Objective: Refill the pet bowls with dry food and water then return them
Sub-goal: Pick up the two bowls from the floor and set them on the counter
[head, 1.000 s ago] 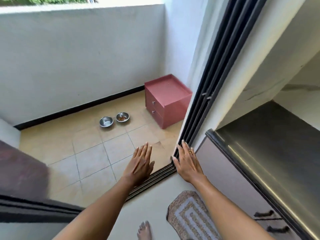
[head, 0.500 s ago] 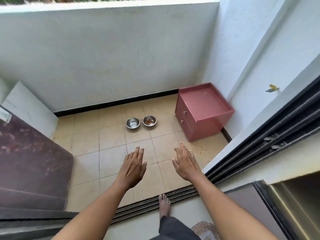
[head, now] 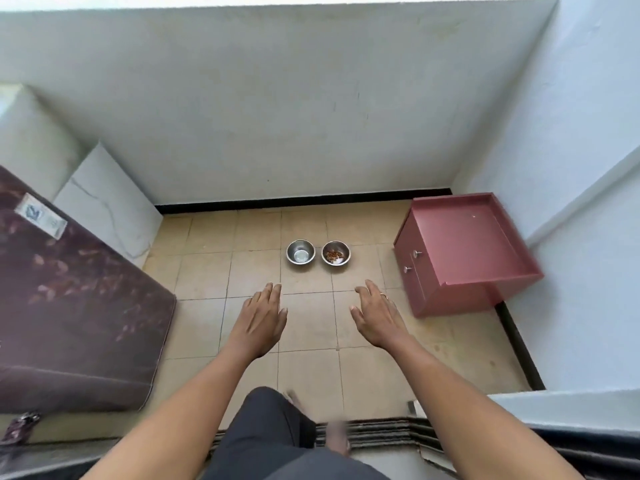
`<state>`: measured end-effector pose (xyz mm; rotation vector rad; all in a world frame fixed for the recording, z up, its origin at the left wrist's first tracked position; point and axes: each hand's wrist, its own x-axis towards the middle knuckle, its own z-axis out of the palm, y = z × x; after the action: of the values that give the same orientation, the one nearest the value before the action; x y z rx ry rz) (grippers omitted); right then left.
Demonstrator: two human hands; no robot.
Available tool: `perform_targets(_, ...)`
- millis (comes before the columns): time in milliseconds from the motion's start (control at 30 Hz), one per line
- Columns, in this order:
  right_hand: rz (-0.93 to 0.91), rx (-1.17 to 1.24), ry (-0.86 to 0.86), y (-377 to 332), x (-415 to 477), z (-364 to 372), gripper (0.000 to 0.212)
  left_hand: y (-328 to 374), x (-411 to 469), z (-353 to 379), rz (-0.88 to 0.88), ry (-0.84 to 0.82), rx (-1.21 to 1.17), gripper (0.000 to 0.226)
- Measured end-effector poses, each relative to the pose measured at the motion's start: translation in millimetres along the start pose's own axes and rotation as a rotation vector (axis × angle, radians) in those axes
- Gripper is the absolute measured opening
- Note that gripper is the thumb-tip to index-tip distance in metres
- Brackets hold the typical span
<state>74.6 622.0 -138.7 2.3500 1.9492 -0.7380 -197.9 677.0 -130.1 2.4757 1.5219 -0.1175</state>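
Both arms reach forward and down from the bottom of the view, over a tiled floor [head: 204,275]. The left hand [head: 258,322] is stretched out flat, palm down, fingers together and pointing ahead. The right hand [head: 377,317] is likewise extended, palm turned slightly inward, fingers straight with a ring [head: 383,295] on one of them. Each grip is released: the fingers are spread flat, holding nothing and touching nothing.

Two steel bowls sit side by side on the floor ahead of the hands, almost touching each other and well short of the white back wall [head: 277,109]. The left bowl [head: 300,252] looks bare inside, though whether a little water lies in it cannot be told. The right bowl [head: 336,253] has a small heap of brown dry food [head: 334,253] in its bottom. Both bowls lie beyond the fingertips and between the two hands' lines, clear of either hand.

To the right of the bowls stands a low pink cabinet [head: 464,251] with two small knobs on its front, set in the corner. At the left a dark patterned mattress [head: 69,306] leans, with a white slab [head: 104,202] propped behind it. One dark-clad leg [head: 263,427] steps over the door track [head: 381,434].
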Motion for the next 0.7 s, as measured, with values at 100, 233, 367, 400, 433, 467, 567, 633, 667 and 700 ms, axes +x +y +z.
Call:
perform_targets(100,0.001,-0.017,-0.022,-10.8,37.3,-6.3,0.049,-21.2,32.2,-3.8,-0.014,0.003,-0.027,0.070)
perform_targets(233,0.010,-0.032,-0.021,-25.7,101.2,-14.6,0.048,-58.2,90.3,-4.8,0.000,-0.007,-0.035,0.058)
perform_targets(367,0.078,0.003,-0.024,-35.0,166.5,-16.9,0.046,-98.3,154.8,-3.7,0.022,-0.061,-0.028,0.057)
perform_targets(400,0.098,0.017,-0.029,-36.8,180.2,-16.6,0.047,-106.9,169.6,-4.8,0.025,-0.078,-0.034,0.057)
perform_targets(433,0.114,0.027,-0.032,-38.0,193.4,-16.7,0.048,-114.9,184.4,-6.1,0.031,-0.095,-0.040,0.057)
perform_targets(467,0.123,0.034,-0.034,-39.0,205.9,-17.0,0.048,-122.4,198.2,-7.7,0.038,-0.110,-0.046,0.057)
perform_targets(567,0.172,0.060,-0.047,-39.6,234.8,-21.1,0.048,-139.1,234.8,-12.1,0.053,-0.143,-0.056,0.058)
perform_targets(633,0.204,0.076,-0.068,-35.2,255.1,-23.2,0.048,-146.7,261.0,-14.5,0.052,-0.152,-0.059,0.059)
perform_targets(667,0.209,0.078,-0.080,-31.5,266.0,-23.3,0.049,-149.4,275.2,-14.9,0.048,-0.161,-0.065,0.059)
perform_targets(700,0.207,0.076,-0.092,-28.0,275.5,-23.2,0.049,-151.5,286.5,-14.4,0.044,-0.167,-0.069,0.059)
